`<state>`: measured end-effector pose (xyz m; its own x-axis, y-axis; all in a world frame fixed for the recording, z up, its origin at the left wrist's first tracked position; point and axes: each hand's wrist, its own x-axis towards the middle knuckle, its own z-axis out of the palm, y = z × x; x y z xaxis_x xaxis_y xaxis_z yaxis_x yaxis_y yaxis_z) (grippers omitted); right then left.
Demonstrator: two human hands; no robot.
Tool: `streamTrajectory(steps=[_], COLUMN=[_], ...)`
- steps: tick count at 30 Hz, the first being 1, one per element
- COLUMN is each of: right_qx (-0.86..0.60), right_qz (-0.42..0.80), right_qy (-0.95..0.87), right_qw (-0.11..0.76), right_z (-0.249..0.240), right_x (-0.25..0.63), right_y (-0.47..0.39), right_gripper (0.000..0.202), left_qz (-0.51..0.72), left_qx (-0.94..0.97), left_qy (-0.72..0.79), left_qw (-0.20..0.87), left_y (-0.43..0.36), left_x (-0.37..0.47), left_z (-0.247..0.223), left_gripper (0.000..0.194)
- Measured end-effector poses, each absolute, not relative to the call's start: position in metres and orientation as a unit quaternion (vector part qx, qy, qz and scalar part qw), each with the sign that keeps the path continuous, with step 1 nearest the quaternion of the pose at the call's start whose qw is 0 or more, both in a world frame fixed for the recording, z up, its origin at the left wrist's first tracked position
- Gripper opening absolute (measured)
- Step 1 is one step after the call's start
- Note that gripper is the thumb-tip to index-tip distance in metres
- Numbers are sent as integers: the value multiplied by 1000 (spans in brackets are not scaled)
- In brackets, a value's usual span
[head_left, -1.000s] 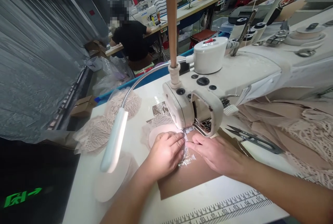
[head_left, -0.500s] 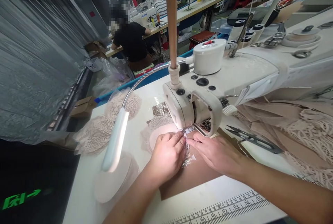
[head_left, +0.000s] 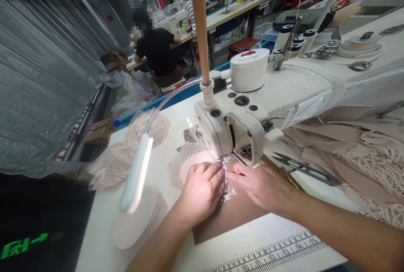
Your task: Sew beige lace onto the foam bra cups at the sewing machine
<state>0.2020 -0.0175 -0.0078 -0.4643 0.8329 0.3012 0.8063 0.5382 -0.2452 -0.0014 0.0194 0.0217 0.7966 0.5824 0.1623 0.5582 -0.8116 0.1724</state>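
My left hand is closed, its fingers held together and pressed down on a pale pink oval cloth pad with a lace edge. Its fingertips lie right beside the needle area of a white sewing machine; the needle itself is hidden. My right hand has its index finger stretched to the shiny, silvery strip between the hands, other fingers curled on the cloth. Under both hands lies a flat brown sheet. A lit lamp on a bent metal neck shines from the left.
Lace-covered oval pieces and a plain pale oval piece lie left on the table. Thread snips and heaped beige lace fabric are at the right. A printed ruler runs along the front. A person in black sits beyond.
The view has shifted a little, so the machine and lamp appear slightly farther left. Both hands stay at the pad near the needle area, with hardly any change in grip.
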Motion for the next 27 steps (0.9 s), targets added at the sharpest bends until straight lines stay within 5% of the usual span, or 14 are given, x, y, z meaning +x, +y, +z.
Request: streamTrajectory(steps=[12, 19, 27], right_qx=[-503, -454, -434], right_qz=[7, 98, 126], right_qy=[-843, -865, -870], right_qw=[190, 190, 198], right_z=[3, 4, 3], right_x=[200, 208, 209], right_y=[-14, -17, -15], right_gripper=[40, 39, 35], left_qz=[99, 143, 129], left_qx=[942, 934, 948], left_qy=[310, 285, 273], left_qw=[84, 160, 99], left_y=[23, 23, 19], left_x=[-8, -16, -9], left_z=[29, 37, 31], left_gripper=[32, 27, 24])
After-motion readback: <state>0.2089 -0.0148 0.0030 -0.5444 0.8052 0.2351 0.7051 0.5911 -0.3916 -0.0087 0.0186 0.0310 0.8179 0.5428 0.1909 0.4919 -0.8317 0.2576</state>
